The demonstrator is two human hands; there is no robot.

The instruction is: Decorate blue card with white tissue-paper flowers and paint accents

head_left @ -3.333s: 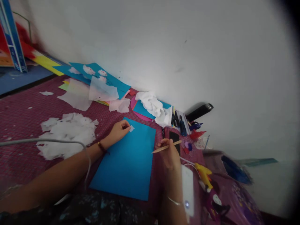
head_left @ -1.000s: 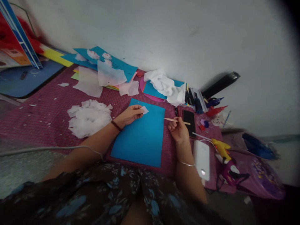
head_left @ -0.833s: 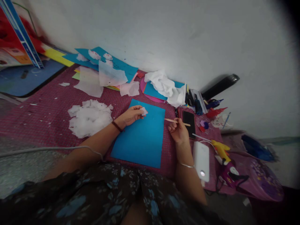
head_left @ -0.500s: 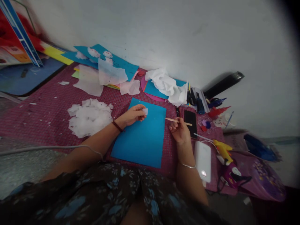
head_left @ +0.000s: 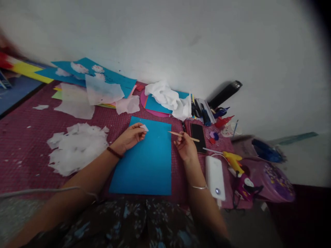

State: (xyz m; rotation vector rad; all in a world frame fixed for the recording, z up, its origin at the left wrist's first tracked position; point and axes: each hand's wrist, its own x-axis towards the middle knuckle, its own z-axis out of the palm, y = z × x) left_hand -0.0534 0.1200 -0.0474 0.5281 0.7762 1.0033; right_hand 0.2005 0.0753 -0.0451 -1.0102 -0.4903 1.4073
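A small square of white paper (head_left: pixel 144 127) is pinched between the fingertips of my left hand (head_left: pixel 131 137), above the upper left of a blue sheet (head_left: pixel 147 165). My right hand (head_left: pixel 186 146) grips a thin pointed wooden stick (head_left: pixel 192 138), pencil-like, its tip directed left over the sheet's right edge. Left of the blue sheet lies a heap of white paper pieces (head_left: pixel 77 148), partly behind my left forearm.
Crumpled white tissue (head_left: pixel 165 96) lies at the back. Thin paper sheets (head_left: pixel 74 101) and blue sheets with white tufts (head_left: pixel 121 81) are back left. At right are a phone (head_left: pixel 198 137), a white power bank (head_left: pixel 215 177) and a yellow glue gun (head_left: pixel 232 161).
The view has swung, shifting the table's contents left and slightly down in the picture. The paper piece in my left hand is turned to a different angle. Both hands keep their holds.
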